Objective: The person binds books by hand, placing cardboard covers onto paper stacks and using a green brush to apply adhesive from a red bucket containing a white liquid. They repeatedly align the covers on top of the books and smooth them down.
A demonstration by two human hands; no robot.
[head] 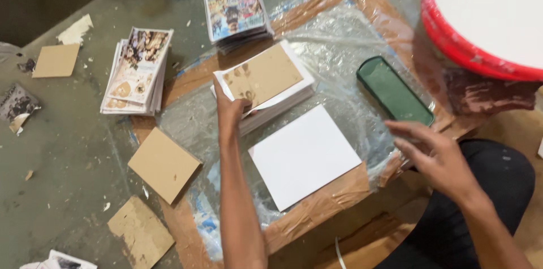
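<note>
Near centre, on the plastic-wrapped board [339, 48], left hand [229, 112] grips the near-left corner of the top sheet [263, 74] on a white stack [283, 102]; fingers pinching the paper edge, thumb on top. Top sheet is brown-faced with a white border, long axis running near-left to far-right, tilted against the board's edges. White blank sheet [304, 157] lies flat just near of the stack, apart from it, similar tilt. Right hand [435, 153] hovers over the board's right edge, fingers spread, holding nothing, just near of the green oblong pad [395, 91]. Pad's long axis runs far-left to near-right. Red basin [452, 37] crowds the far-right corner. Open room: plastic between blank sheet and pad. Left, off the board: printed stack [137, 71], another printed stack [233, 3] far, brown cards [164, 164] on the floor [68, 150].
</note>
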